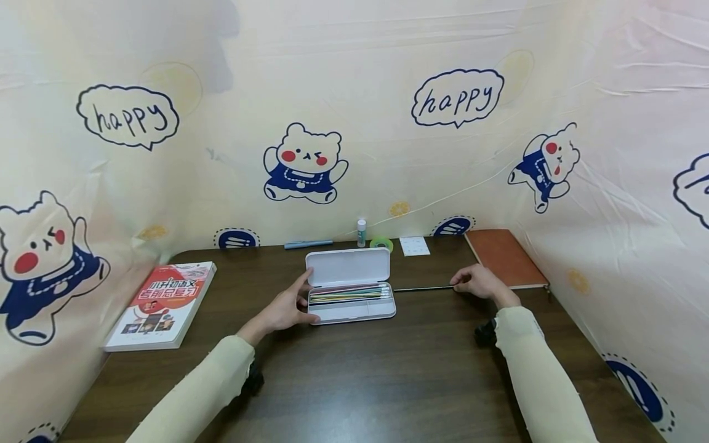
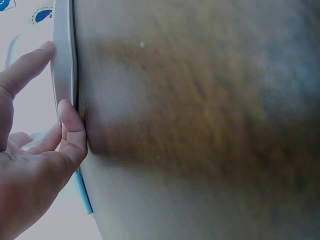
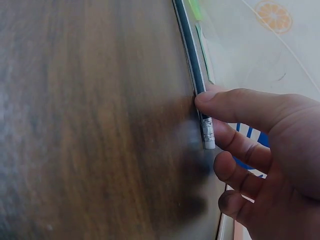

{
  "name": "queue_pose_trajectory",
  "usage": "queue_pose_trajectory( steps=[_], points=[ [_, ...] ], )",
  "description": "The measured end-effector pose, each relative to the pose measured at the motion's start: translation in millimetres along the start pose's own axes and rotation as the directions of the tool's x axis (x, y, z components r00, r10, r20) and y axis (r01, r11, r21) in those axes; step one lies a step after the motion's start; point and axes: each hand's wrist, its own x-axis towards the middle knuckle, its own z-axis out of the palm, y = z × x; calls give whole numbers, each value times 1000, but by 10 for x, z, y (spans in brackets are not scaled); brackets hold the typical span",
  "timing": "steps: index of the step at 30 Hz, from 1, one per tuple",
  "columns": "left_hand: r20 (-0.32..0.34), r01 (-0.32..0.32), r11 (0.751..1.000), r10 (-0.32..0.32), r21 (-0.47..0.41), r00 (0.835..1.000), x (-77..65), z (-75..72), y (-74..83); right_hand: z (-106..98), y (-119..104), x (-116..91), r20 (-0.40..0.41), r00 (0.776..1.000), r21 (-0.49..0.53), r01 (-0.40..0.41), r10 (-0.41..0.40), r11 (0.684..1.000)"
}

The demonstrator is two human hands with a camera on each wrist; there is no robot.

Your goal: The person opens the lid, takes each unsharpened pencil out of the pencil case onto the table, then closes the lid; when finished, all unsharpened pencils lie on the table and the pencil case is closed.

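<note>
A white pencil case (image 1: 354, 312) lies with its lid (image 1: 348, 267) raised, several coloured pencils (image 1: 349, 295) in its rear compartment. My left hand (image 1: 285, 309) grips the left end of the case, thumb at the front corner and a finger up by the lid; the left wrist view shows the fingertips (image 2: 72, 117) against the case's side. To the right, my right hand (image 1: 480, 283) pinches a dark pencil (image 1: 423, 288) between thumb and forefinger. Its white eraser (image 3: 209, 145) and silver ferrule stick out past the fingers. The pencil's far tip reaches near the right side of the case.
A thick red-and-white book (image 1: 160, 307) lies at the left, a brown notebook (image 1: 506, 257) at the back right. Along the back edge are a blue pen (image 1: 308, 244), a glue stick (image 1: 362, 234), a green tape roll (image 1: 381, 245) and a white paper (image 1: 414, 246). A printed cloth hangs behind.
</note>
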Motion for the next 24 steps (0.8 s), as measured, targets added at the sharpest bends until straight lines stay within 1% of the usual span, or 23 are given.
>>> queue_pose_trajectory(
  steps=[4, 5, 8, 12, 16, 22, 24],
  points=[
    [2, 4, 1000, -4, -2, 1000, 2, -6, -2, -6, -8, -5, -2, 1000, 2, -12, 12, 1000],
    [3, 7, 1000, -7, -3, 1000, 2, -8, -4, -7, -22, -8, -7, 1000, 4, -25, 25, 1000],
    [5, 11, 1000, -11, -2, 1000, 3, -14, -9, -22, -89, -18, -24, 1000, 6, -9, 9, 1000],
    [9, 17, 1000, -17, -4, 1000, 2, -20, -13, -29, -232, -14, -54, 998, 11, 43, -42, 999],
    [10, 18, 1000, -18, -3, 1000, -1, -20, -13, -8, -381, 9, -62, 995, 15, 84, -83, 996],
    [11, 20, 1000, -20, -10, 1000, -12, -20, -2, 86, -626, 56, -40, 987, 25, 158, -157, 987],
    [11, 18, 1000, -18, -14, 1000, -16, -21, 3, 128, -710, 75, -30, 986, 30, 167, -166, 985]
  ],
)
